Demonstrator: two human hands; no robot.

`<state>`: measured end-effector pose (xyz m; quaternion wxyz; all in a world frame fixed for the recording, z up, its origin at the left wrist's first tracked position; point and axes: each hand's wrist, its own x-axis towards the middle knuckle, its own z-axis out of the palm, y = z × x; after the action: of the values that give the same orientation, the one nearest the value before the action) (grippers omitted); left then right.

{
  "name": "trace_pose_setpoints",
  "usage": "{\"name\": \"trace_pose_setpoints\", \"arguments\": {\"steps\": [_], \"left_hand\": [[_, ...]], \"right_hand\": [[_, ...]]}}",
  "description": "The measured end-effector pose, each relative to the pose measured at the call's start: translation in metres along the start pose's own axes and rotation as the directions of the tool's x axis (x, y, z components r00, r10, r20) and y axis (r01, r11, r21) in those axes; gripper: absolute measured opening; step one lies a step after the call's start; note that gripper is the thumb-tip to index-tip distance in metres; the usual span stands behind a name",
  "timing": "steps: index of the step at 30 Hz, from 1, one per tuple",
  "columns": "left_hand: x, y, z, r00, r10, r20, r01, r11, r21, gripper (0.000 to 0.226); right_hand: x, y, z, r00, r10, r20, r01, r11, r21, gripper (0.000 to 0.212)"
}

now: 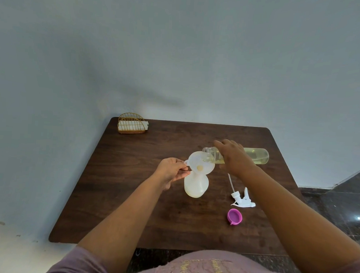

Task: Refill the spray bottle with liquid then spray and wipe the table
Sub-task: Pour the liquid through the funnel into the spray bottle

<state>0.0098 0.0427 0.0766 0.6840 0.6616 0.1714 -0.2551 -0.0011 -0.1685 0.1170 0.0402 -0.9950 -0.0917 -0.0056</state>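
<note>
Head view, single frame. Dark wooden desk set against a pale wall. A spray bottle, white and translucent, stands upright near the middle of the desk with its top off. A white funnel sits in the bottle's neck, bowl tilted slightly toward the viewer.

Left hand: fingers curled, pinching the small tab on the funnel's left rim between thumb and fingertips; the hand is beside the bottle's shoulder.

Right hand: fingers wrapped over the top of a clear refill bottle, held almost level above the desk, open mouth pointing left and resting at the funnel's right rim. Pale yellow liquid lies along the lower side of the refill bottle and reaches toward the mouth. Whether liquid is running into the funnel cannot be told. A yellowish spot shows at the funnel's throat.

Lying on the desk toward the right edge, apart from the spray bottle: the white trigger spray head, on its side, its thin dip tube pointing toward the far edge. Just nearer than it, a purple cap, open side up.

Far left corner of the desk: a gold wire holder with white napkins in it.

Bottom of frame: lilac sleeves and garment of the person.
</note>
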Motion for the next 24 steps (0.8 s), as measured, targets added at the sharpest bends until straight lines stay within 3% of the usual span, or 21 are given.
{"name": "trace_pose_setpoints", "arguments": {"steps": [24], "left_hand": [[0.0012, -0.0009, 0.0012, 1.0, -0.002, -0.011, 0.002, 1.0, 0.008, 0.007]], "right_hand": [[0.0001, 0.0011, 0.0026, 1.0, 0.011, 0.002, -0.011, 1.0, -0.002, 0.06]]}}
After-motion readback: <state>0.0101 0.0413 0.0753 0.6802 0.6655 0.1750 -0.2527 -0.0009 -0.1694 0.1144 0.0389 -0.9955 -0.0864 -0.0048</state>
